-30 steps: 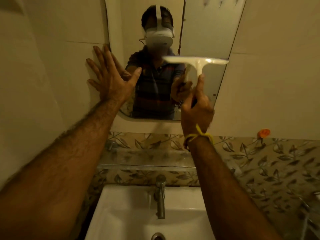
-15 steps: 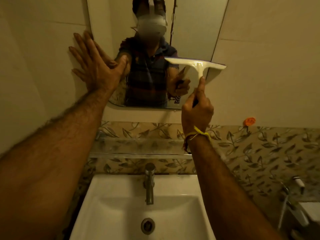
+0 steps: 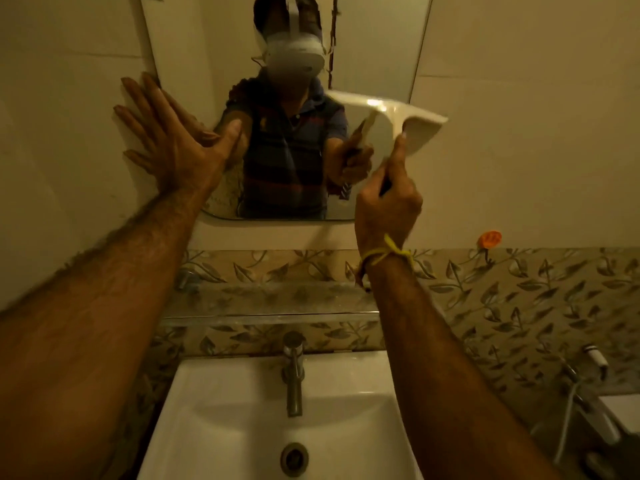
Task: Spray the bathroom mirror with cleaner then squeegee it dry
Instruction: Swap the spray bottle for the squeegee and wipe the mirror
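Note:
The wall mirror hangs above the sink and reflects a person wearing a headset. My left hand lies flat with spread fingers across the mirror's left edge and the wall tile. My right hand, with a yellow thread at the wrist, grips the handle of a white squeegee. The squeegee's blade sits against the lower right part of the mirror, tilted down to the right, its right end past the mirror's edge. No spray bottle is in view.
A white sink with a metal tap is below. A glass shelf runs under the mirror against leaf-patterned tiles. An orange hook sticks to the wall at right. A hose and fittings stand at lower right.
The squeegee has slid down the mirror's right side and tilted. My view has tipped downward, showing more of the sink. My left hand stays flat at the mirror's left edge.

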Demonstrator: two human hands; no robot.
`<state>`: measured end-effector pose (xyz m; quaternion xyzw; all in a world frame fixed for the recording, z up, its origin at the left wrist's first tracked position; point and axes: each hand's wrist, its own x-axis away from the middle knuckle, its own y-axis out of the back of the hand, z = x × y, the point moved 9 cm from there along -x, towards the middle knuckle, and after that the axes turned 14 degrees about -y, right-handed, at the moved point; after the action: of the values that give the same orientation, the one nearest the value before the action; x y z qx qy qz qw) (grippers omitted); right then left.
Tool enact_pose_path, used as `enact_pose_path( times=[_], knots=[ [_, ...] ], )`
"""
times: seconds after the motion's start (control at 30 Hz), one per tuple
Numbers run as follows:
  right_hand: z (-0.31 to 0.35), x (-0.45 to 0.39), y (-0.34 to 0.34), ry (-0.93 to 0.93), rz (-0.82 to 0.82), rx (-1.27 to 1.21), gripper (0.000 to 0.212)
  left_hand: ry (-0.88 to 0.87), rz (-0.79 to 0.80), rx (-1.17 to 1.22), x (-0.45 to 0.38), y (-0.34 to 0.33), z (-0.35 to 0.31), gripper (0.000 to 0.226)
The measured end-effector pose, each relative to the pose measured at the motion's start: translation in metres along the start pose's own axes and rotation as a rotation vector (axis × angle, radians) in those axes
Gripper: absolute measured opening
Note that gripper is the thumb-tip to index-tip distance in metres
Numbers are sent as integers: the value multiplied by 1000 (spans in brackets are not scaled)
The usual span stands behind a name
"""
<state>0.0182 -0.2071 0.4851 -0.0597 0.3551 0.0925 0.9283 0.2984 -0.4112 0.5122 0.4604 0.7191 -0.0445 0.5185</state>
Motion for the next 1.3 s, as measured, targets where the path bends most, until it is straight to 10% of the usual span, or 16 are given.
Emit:
enact_pose_path(
  times=[1.3],
  knots=[
    [-22, 76, 1, -374, 51, -41, 43, -77, 70, -12, 26, -6, -2, 133]
  ],
)
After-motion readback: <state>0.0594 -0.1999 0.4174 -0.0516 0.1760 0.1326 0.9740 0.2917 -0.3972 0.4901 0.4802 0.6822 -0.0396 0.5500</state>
